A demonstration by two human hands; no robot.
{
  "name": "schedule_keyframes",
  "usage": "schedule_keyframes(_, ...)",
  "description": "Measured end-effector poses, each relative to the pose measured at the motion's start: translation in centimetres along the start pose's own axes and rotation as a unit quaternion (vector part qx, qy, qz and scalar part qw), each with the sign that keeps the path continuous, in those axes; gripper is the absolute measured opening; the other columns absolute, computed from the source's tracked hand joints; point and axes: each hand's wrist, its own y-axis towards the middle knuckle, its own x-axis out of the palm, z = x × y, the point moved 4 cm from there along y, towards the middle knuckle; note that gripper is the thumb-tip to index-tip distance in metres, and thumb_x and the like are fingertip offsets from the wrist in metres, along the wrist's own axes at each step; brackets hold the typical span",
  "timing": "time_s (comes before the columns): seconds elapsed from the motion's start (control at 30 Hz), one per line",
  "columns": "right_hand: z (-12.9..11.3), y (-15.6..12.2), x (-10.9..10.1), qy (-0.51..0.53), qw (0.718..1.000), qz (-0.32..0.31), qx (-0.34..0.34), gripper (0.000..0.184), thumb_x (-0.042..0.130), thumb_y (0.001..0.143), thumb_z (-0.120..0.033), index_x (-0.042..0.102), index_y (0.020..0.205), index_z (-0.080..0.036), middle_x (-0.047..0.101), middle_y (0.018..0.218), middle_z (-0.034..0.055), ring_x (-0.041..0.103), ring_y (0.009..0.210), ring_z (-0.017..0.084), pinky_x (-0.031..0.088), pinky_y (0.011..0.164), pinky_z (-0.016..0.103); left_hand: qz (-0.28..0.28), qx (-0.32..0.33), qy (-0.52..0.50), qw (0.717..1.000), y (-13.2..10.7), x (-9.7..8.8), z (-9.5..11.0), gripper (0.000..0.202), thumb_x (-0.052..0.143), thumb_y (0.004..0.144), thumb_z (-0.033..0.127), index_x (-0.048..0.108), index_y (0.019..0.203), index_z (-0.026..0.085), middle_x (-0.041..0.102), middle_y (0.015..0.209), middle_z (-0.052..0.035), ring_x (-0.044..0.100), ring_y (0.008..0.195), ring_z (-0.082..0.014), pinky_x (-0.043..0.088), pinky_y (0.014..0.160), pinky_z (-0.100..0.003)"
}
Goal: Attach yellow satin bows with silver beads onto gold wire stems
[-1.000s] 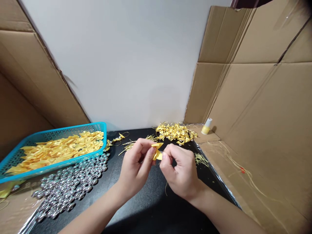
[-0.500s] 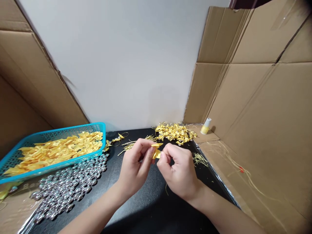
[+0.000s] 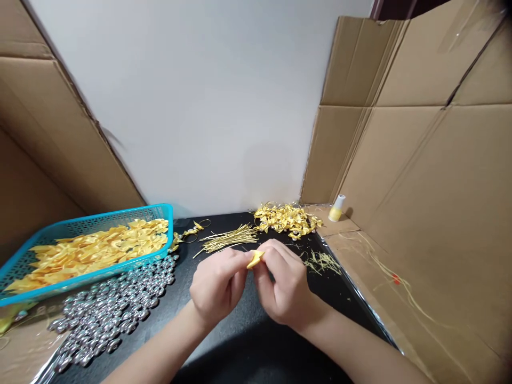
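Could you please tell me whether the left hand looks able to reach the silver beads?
Probably yes: nothing stands between the left hand and the silver beads, though it now holds a yellow piece.

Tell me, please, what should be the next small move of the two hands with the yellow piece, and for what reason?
I would probably steady the yellow piece with the left hand and loosen the right hand slightly, to check the fold. Both hands pinch it, covering its ends, so its full shape cannot be seen.
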Motion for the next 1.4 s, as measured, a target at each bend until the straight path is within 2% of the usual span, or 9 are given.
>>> schedule_keyframes(0.17, 2.0, 1.4, -1.9, 0.152, 0.980, -0.015, 0.128, 0.016, 0.049, 0.091, -0.033, 0.056, 0.086, -0.020, 0.056, 0.079, 0.0021, 0.053, 0.075, 0.015, 0.044, 0.068, 0.030, -0.013, 0.068, 0.004, 0.998, 0.6, -0.8, -1.4, 0.017, 0.052, 0.089, 0.011, 0.056, 0.104, 0.018, 0.075, 0.089, -0.0094, 0.071, 0.077, -0.0151, 0.057, 0.063, -0.024)
schedule_keyframes(0.23, 3.1, 1.8, -2.5, 0.182, 0.969, -0.019, 0.164, 0.016, 0.050, 0.092, -0.031, 0.062, 0.088, -0.020, 0.059, 0.086, 0.0032, 0.056, 0.083, 0.016, 0.045, 0.074, 0.031, -0.024, 0.086, 0.020, 0.996, 0.8, -0.7, -1.8, 0.018, 0.055, 0.087, 0.008, 0.059, 0.102, 0.018, 0.075, 0.095, -0.0115, 0.071, 0.081, -0.0154, 0.059, 0.066, -0.025)
schedule_keyframes(0.4, 4.6, 2.0, -1.8, 0.231, 0.940, -0.098, 0.232, 0.008, 0.064, 0.082, -0.024, 0.071, 0.081, -0.021, 0.063, 0.089, 0.0032, 0.060, 0.086, 0.016, 0.047, 0.075, 0.031, -0.070, 0.092, 0.021, 0.993, 0.8, -0.1, -2.4, 0.022, 0.060, 0.084, 0.004, 0.065, 0.100, 0.018, 0.075, 0.096, -0.0100, 0.072, 0.083, -0.0159, 0.059, 0.070, -0.024)
schedule_keyframes(0.5, 5.0, 1.8, -1.5, 0.235, 0.926, -0.122, 0.269, 0.004, 0.070, 0.077, -0.021, 0.072, 0.080, -0.020, 0.065, 0.090, 0.0030, 0.061, 0.086, 0.015, 0.047, 0.077, 0.032, -0.112, 0.100, 0.017, 0.988, 0.6, 0.2, -2.8, 0.022, 0.061, 0.085, 0.007, 0.067, 0.104, 0.017, 0.075, 0.097, -0.0106, 0.072, 0.086, -0.0168, 0.060, 0.074, -0.025)
schedule_keyframes(0.63, 5.6, 1.5, -1.0, 0.246, 0.905, -0.163, 0.307, 0.005, 0.069, 0.078, -0.021, 0.069, 0.073, -0.018, 0.063, 0.085, 0.0020, 0.059, 0.079, 0.013, 0.048, 0.069, 0.028, -0.152, 0.114, -0.004, 0.982, 0.3, 0.3, -3.0, 0.028, 0.057, 0.089, 0.009, 0.066, 0.113, 0.019, 0.074, 0.105, -0.0113, 0.070, 0.097, -0.0182, 0.060, 0.081, -0.029)
schedule_keyframes(0.87, 5.4, 1.5, -0.2, 0.319, 0.899, -0.088, 0.286, 0.026, 0.065, 0.083, -0.041, 0.059, 0.074, -0.017, 0.057, 0.081, 0.0014, 0.052, 0.069, 0.010, 0.047, 0.062, 0.024, -0.188, -0.036, -0.031, 0.981, 0.1, 0.2, -3.6, 0.024, 0.057, 0.091, 0.016, 0.068, 0.112, 0.017, 0.073, 0.110, -0.0130, 0.070, 0.101, -0.0235, 0.059, 0.091, -0.034)
schedule_keyframes(1.07, 4.8, 1.3, -0.1, 0.372, 0.887, -0.064, 0.266, 0.024, 0.064, 0.084, -0.042, 0.060, 0.079, -0.019, 0.057, 0.082, 0.0014, 0.053, 0.070, 0.011, 0.047, 0.061, 0.024, -0.154, 0.020, -0.039, 0.987, 0.7, -0.9, -2.5, 0.030, 0.059, 0.090, 0.014, 0.066, 0.118, 0.021, 0.070, 0.117, -0.0106, 0.068, 0.107, -0.0237, 0.058, 0.094, -0.035)
schedule_keyframes(1.23, 3.7, 1.7, -1.2, 0.303, 0.932, -0.075, 0.182, 0.005, 0.068, 0.082, -0.025, 0.066, 0.085, -0.022, 0.057, 0.092, 0.0011, 0.057, 0.087, 0.013, 0.049, 0.081, 0.030, -0.111, 0.042, -0.041, 0.992, 1.3, -1.2, -1.5, 0.048, 0.060, 0.089, 0.010, 0.054, 0.135, 0.021, 0.069, 0.120, -0.0105, 0.069, 0.106, -0.0227, 0.058, 0.094, -0.031)
schedule_keyframes(1.4, 2.8, 2.1, -2.0, 0.211, 0.965, -0.071, 0.140, 0.007, 0.067, 0.082, -0.015, 0.067, 0.079, -0.022, 0.058, 0.088, 0.0001, 0.057, 0.087, 0.013, 0.046, 0.086, 0.032, -0.119, 0.061, -0.029, 0.991, 1.6, -0.9, -1.1, 0.055, 0.063, 0.087, 0.009, 0.049, 0.139, 0.024, 0.068, 0.120, -0.0108, 0.069, 0.105, -0.0222, 0.058, 0.093, -0.029)
